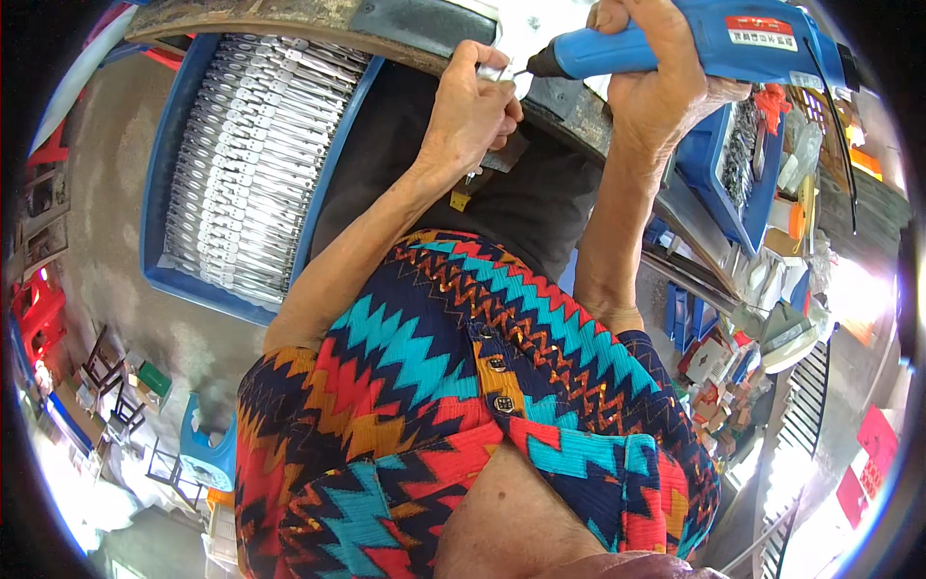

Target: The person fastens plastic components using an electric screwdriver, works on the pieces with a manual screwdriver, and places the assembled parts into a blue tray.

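My right hand [658, 72] is wrapped round a blue electric screwdriver [617, 50], held nearly level with its black nose to the left. The thin bit at its tip reaches a small shiny metal part [496, 72] that my left hand [470, 111] pinches between thumb and fingers. Much of that part is covered by the fingers, so its exact kind cannot be told. Both hands are over the near edge of the workbench [405, 50].
Left of my arm, a blue tray [154, 232] holds many flat metal pieces in rows. On the right stands a blue bin [716, 188] with small metal parts. A black cord [837, 125] hangs from the screwdriver. Farther left is a blue stool [204, 449] on the floor.
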A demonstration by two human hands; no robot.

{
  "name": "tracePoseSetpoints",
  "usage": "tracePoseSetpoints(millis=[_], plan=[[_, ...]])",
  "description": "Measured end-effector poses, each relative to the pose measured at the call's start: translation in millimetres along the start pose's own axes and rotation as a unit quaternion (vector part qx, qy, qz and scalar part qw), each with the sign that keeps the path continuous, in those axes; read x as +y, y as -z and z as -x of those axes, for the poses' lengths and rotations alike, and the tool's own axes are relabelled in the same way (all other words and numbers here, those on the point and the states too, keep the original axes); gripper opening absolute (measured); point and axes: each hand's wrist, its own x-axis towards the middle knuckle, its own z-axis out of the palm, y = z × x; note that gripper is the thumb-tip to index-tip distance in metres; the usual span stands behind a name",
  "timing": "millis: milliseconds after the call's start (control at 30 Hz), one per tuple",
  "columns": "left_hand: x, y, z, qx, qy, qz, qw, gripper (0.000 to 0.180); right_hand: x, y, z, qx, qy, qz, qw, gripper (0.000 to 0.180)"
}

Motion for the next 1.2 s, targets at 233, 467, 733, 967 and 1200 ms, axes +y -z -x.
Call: tracePoseSetpoints(millis=[233, 467, 733, 967, 1200], plan=[[-4, 1, -1, 0.001, -0.002, 0.006, 1.000, 0.023, 0, -2, 2, -0.013, 0.006, 0.038, 0.999, 0.012], [2, -5, 1, 0.011, -0.011, -0.023, 1.000, 0.022, -6, -4, 7, -0.050, 0.092, 0.249, 0.963, 0.008], [-1, -2, -1, 0.010, -0.002, -0.020, 1.000, 0.021, -20, -22, 2, 0.043, -0.114, 0.222, 0.967, 0.007], [2, -2, -2, 0.033, -0.015, -0.035, 0.999, 0.024, 10, -4, 8, -0.047, 0.065, 0.217, 0.973, 0.014], [4, 3, 7, -0.023, 0.012, -0.015, 1.000, 0.027, -26, 11, 2, 0.050, -0.036, 0.014, 0.998, 0.019]])
